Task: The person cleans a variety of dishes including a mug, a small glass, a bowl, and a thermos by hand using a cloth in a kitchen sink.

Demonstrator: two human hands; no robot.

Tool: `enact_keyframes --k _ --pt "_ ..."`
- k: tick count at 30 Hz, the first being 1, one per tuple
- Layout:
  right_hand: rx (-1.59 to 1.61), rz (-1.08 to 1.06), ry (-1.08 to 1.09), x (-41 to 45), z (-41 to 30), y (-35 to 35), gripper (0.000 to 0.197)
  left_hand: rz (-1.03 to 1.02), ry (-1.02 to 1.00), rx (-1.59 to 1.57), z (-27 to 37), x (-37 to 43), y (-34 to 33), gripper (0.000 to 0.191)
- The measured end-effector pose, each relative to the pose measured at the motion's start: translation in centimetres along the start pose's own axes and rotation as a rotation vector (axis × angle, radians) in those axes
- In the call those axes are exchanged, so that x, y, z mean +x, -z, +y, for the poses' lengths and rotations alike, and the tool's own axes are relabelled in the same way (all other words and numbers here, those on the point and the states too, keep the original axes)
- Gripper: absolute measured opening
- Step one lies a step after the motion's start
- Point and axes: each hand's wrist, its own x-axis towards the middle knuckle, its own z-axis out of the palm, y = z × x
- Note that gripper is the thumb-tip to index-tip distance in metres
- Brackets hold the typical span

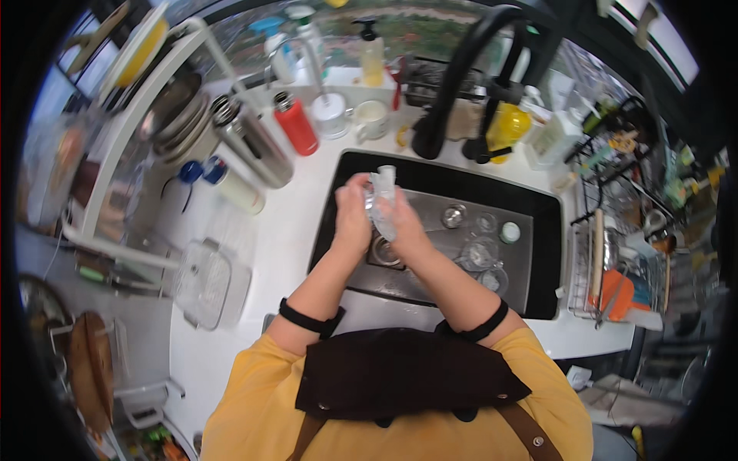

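Over the left part of a dark-rimmed sink (548, 259), my left hand (350, 219) and my right hand (408, 227) hold a clear, shiny vessel (381, 210) between them. A translucent whitish neck or spout (386, 176) sticks up past my fingers; blur hides its exact kind. My palms face each other around its sides. Below my hands lies the round sink drain (385, 252). To the right, on the steel sink floor, sit a shiny round cup (454, 215), a small white-and-green lid (509, 232) and several clear glass or plastic pieces (479, 253).
A black faucet (444, 98) arches over the sink's back edge. At left stand a red bottle (297, 124), a steel flask (253, 141), a cream bottle (236, 184) and a clear lidded container (210, 282). A crowded wire dish rack (582, 276) borders the sink's right side.
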Motion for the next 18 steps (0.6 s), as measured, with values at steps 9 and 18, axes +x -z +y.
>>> enact_keyframes --k 9,18 --pt "-0.226 0.167 -0.128 -0.7 -1.9 -0.8 0.031 -0.001 -0.585 0.752 1.5 -2.6 0.3 0.031" --pt "0.469 -0.108 -0.744 0.2 -2.7 0.6 0.024 -0.171 -0.877 0.791 1.6 -2.4 2.5 0.059"
